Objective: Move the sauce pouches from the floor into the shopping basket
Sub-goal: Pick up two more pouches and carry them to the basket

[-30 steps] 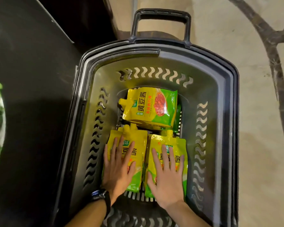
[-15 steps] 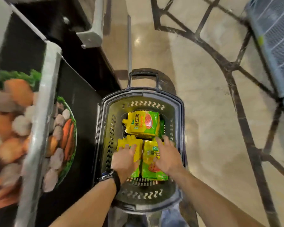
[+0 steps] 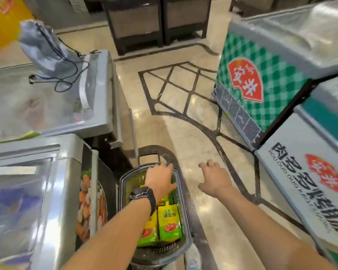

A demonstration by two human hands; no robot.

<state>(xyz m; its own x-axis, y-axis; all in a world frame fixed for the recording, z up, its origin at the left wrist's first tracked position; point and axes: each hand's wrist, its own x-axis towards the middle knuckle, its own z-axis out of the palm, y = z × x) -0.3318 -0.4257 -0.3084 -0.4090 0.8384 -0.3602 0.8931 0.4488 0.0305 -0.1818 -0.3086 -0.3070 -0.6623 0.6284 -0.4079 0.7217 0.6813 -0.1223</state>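
Head view: sauce pouches (image 3: 169,223) in the shopping basket (image 3: 186,221)

The left hand (image 3: 160,180) is held above the basket's far end, fingers straight, nothing gripped. The right hand (image 3: 215,178) hovers over the floor (image 3: 193,133), fingers relaxed and empty. No pouch is seen on the floor: loading is judged finished, and only a last check is called for.

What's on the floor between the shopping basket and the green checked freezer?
Only bare shiny floor with dark inlaid lines, seen in the head view; the right hand hovers above it.

Both hands, left (image 3: 160,180) and right (image 3: 213,178), reach forward, fingers relaxed
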